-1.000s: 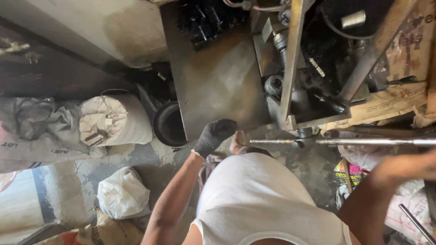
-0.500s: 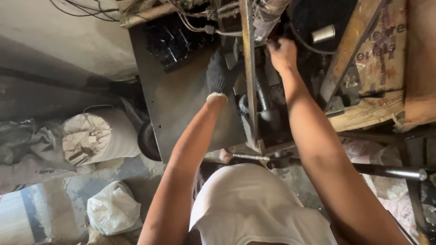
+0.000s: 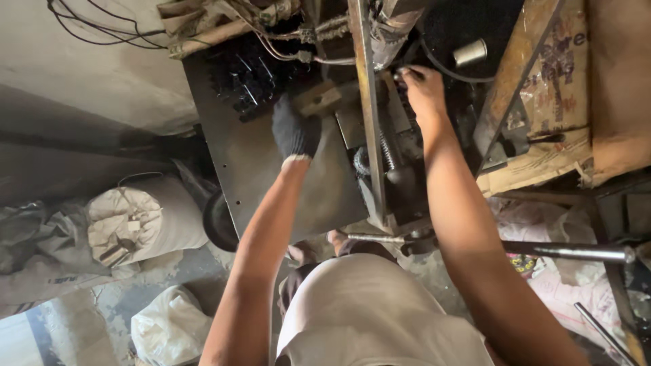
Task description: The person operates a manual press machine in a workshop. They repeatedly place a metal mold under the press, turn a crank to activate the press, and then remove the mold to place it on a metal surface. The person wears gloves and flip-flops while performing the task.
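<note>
Left hand (image 3: 296, 130), in a dark knit glove, sits at about 11 o'clock from the person's torso, fingers curled down over a small tan block (image 3: 319, 100) at the edge of the grey metal plate (image 3: 285, 190); glove touches the block, but whether it actually clamps it I can't tell. Right hand (image 3: 424, 88), bare, at 1 o'clock, fingers closed around a small dark part (image 3: 405, 73) on the greasy machine body (image 3: 400, 163), just right of the upright steel bar (image 3: 369, 115) that runs 12 to 6 between the two hands. Coil spring (image 3: 388, 150) sits just beside that bar, below the right wrist. Containers: dark tray area (image 3: 247, 78) at 11 o'clock on the plate top holds a heap of small black metal pieces, too dim to tell the kind. Small metal cup (image 3: 471, 52) at 1 o'clock lies tilted on black material, contents not visible. Black round pan (image 3: 218, 222) at 9 o'clock is tucked half under the plate edge, inside hidden. Tied off-white sack (image 3: 146, 220) at 9 o'clock lies on its side, full, mouth bunched shut, touching a grey crumpled sack (image 3: 34, 234) to its left. White plastic bag (image 3: 169, 325) at 7 o'clock on the floor, closed, bulging. Flattened cardboard (image 3: 553, 102) at 2 o'clock leans over a wooden frame. Long steel rod (image 3: 563, 251) runs across at 3 o'clock, near the right forearm. Loose wires (image 3: 102, 24) hang at 10 o'clock along the wall.
</note>
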